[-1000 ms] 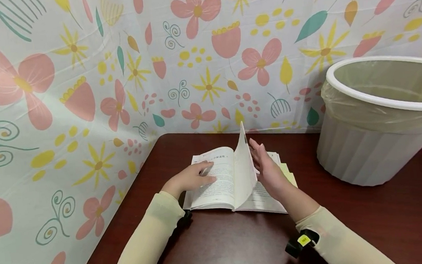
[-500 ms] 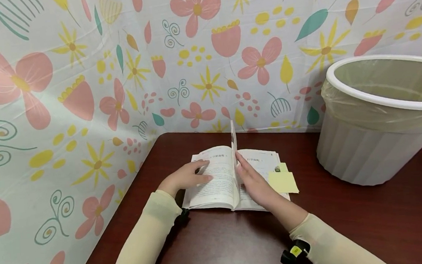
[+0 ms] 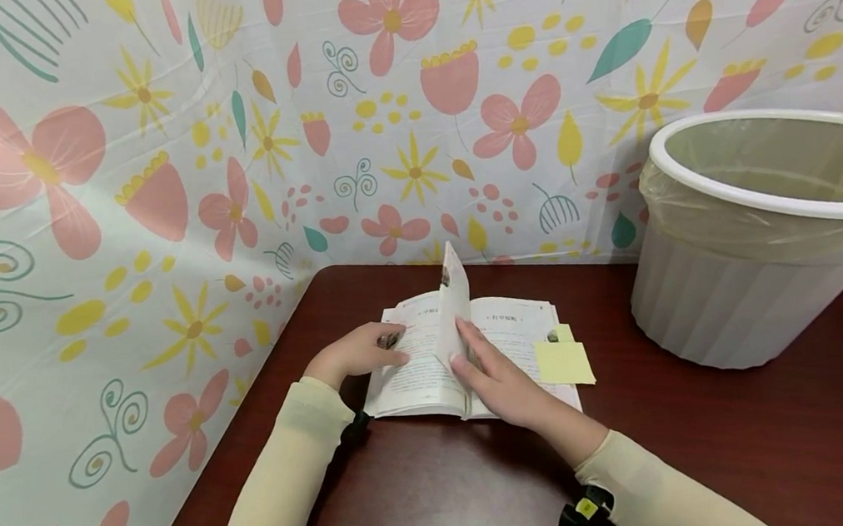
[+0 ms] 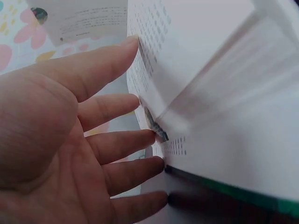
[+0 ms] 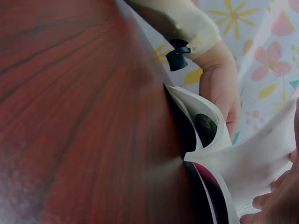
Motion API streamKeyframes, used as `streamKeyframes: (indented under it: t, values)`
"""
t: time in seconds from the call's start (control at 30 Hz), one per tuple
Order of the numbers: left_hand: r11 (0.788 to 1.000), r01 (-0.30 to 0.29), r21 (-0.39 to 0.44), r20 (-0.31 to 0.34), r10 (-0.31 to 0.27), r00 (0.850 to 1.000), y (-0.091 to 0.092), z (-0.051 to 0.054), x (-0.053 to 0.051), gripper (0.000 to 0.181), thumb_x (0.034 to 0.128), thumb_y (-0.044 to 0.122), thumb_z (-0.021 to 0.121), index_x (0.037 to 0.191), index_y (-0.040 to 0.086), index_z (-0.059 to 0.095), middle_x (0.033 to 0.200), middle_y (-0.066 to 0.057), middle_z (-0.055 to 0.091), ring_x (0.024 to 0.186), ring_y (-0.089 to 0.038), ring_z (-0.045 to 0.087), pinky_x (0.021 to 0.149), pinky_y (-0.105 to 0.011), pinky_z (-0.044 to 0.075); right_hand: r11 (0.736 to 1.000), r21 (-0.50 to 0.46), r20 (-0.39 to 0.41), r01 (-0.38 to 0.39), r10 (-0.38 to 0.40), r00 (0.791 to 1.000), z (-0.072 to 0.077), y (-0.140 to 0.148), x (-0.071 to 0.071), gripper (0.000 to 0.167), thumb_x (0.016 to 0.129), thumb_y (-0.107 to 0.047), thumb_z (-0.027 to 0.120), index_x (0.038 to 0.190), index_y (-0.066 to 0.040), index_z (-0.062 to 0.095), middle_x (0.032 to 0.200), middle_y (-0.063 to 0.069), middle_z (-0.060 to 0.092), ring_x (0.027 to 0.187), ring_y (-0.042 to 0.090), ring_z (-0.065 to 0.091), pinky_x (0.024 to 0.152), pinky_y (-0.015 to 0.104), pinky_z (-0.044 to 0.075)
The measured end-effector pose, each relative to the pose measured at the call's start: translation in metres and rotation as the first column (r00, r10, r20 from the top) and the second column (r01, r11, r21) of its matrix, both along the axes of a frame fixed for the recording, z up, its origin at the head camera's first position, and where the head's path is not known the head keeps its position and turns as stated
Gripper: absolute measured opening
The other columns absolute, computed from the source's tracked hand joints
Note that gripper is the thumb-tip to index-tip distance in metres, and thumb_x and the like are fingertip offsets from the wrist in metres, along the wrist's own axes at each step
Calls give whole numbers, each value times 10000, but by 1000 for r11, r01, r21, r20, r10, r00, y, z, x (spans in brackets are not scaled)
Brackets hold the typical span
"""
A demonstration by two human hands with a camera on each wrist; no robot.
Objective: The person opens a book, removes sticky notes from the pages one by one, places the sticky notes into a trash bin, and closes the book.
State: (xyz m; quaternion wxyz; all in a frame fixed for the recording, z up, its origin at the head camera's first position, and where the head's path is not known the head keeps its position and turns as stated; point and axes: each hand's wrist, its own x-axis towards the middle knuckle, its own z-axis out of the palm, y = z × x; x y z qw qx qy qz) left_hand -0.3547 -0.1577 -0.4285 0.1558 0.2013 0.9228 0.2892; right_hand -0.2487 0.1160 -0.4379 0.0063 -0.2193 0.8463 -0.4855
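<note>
An open book (image 3: 417,384) with printed pages lies on the table. My left hand (image 3: 350,357) rests at its left page, and the left wrist view shows its spread, nearly straight fingers (image 4: 124,145) touching the paper. A lifted page (image 3: 455,293) stands up from the middle, leaning left. My right hand (image 3: 503,377) is against the right side of that page with extended fingers. Yellow sticky notes (image 3: 564,364) stick out from the right page's edge. In the right wrist view, fingers of the right hand (image 5: 280,198) show beside the page, partly cut off.
A grey waste bin (image 3: 725,295) with a white rim and a plastic liner stands right of the book on the dark red-brown table (image 3: 441,487). Flower-patterned cloth (image 3: 399,173) hangs behind and at the left.
The lifted page has swung from right of the spine to the left, with my right hand following it. The right page and sticky notes have come into fuller view. My left hand has shifted slightly left.
</note>
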Motion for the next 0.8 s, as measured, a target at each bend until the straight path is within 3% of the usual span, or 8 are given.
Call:
streamKeyframes:
  t: [0.3, 0.5, 0.8]
  values:
    - [998, -31, -56, -30, 30, 999, -7, 4, 2, 622, 960, 353, 726, 1522, 179, 526, 1514, -62, 562, 1363, -251, 540, 1129, -474, 466, 991, 134, -18, -16, 19, 1000, -7, -3, 2, 733, 1064, -511, 473, 1666, -233, 162, 1737, 154, 73, 1614, 338, 79, 1270, 626, 161]
    - [999, -30, -35, -24, 29, 999, -14, 4, -2, 561, 984, 273, 697, 1516, 201, 537, 1496, -77, 580, 1316, -252, 574, 1069, -464, 516, 981, 193, -47, -32, 42, 998, -12, -3, 3, 712, 1063, -472, 496, 1655, -186, 223, 1705, 263, 100, 1589, 436, 131, 1250, 660, 182]
    - [1000, -20, 23, -30, 20, 999, -21, 1, -8, 513, 1049, 184, 564, 1550, 116, 475, 1515, -126, 560, 1385, -297, 557, 1096, -482, 508, 953, 298, -61, -46, 67, 996, -18, -4, 5, 638, 1055, -485, 501, 1606, -186, 382, 1690, 275, 172, 1561, 500, 187, 1213, 733, 164]
